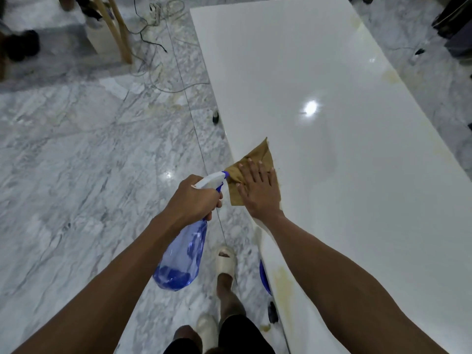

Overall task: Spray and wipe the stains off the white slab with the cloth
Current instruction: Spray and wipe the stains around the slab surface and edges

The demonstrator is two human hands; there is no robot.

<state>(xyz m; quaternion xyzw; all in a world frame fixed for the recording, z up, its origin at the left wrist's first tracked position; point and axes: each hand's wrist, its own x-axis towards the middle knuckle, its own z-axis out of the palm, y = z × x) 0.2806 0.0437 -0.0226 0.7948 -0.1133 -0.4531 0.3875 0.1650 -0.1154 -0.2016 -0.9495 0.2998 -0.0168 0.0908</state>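
The long glossy white slab [344, 149] runs from near right to the far middle. A brown cloth [260, 154] lies at its left edge, and my right hand [258, 190] presses flat on it with straight fingers. My left hand [194, 198] grips the neck of a blue spray bottle [182, 254], holding it over the floor just left of the slab with its white nozzle pointing at the cloth. Yellowish stains show near the slab's near left edge [283, 282] and along its far right side [390, 76].
Grey marble floor [76, 162] lies to the left, with loose cables [153, 29] and a wooden frame [115, 26] at the back. My feet in pale slippers [224, 259] stand beside the slab. Dark objects [454, 24] sit at the far right.
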